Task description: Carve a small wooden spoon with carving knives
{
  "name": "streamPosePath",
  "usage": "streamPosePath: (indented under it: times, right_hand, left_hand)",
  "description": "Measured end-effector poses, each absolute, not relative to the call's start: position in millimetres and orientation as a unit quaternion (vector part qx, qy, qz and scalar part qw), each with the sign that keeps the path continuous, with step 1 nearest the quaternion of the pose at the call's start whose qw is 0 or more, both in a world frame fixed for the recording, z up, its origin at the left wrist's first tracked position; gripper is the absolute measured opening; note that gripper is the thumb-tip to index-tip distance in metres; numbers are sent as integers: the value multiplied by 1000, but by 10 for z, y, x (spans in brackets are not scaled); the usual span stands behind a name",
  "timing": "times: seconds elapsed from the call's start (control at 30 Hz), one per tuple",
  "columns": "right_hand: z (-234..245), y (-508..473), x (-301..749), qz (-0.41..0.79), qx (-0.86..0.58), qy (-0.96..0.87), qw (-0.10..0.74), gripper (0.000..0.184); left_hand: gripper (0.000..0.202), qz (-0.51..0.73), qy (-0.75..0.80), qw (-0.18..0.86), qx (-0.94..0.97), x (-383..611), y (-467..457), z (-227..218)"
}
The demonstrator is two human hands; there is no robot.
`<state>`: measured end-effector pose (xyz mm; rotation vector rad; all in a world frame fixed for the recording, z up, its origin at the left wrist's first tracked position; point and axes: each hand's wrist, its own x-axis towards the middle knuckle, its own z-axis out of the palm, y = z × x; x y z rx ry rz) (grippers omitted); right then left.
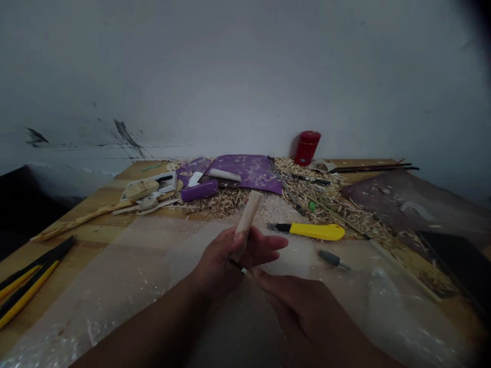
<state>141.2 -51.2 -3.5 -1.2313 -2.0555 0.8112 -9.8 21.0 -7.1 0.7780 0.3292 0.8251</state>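
My left hand (230,260) is closed around a pale wooden stick (248,214) that points up and away from me. My right hand (295,301) is just below and to the right of it, pinching a thin dark tool with a small metal tip (240,268) that touches the base of the stick near my left palm. Both hands hover over a clear plastic sheet (126,266) spread on the wooden table (95,202).
A yellow utility knife (312,231) and a small grey bit (333,259) lie right of my hands. Wood shavings (326,202), a purple sheet (249,171), a red canister (307,147), thin rods (372,167), a dark board (406,202) lie behind. Yellow-black tools (26,281) lie left.
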Motion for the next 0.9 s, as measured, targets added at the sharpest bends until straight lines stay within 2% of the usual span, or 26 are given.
streamPosePath:
  times: [0.27,0.4,0.53,0.7,0.9]
  right_hand:
    - [-394,-572,1279,270,-438,-773,372,45]
    - [-401,-547,1236,306,-417,-744,423,42]
    - [-140,-490,1347,380,-446,-704,401,37]
    - [105,-444,1525,367,-448,-728,367,39]
    - [193,-422,1533,411,-423,-745,313,39]
  left_hand:
    - [25,422,145,827,342,-91,198,-10]
    - [29,428,138,828,334,-122,193,22]
    - [29,405,131,833,353,-174,235,21]
    - [28,357,142,837,389,-215,286,-18]
    - [26,311,147,845,409,-222,266,-14]
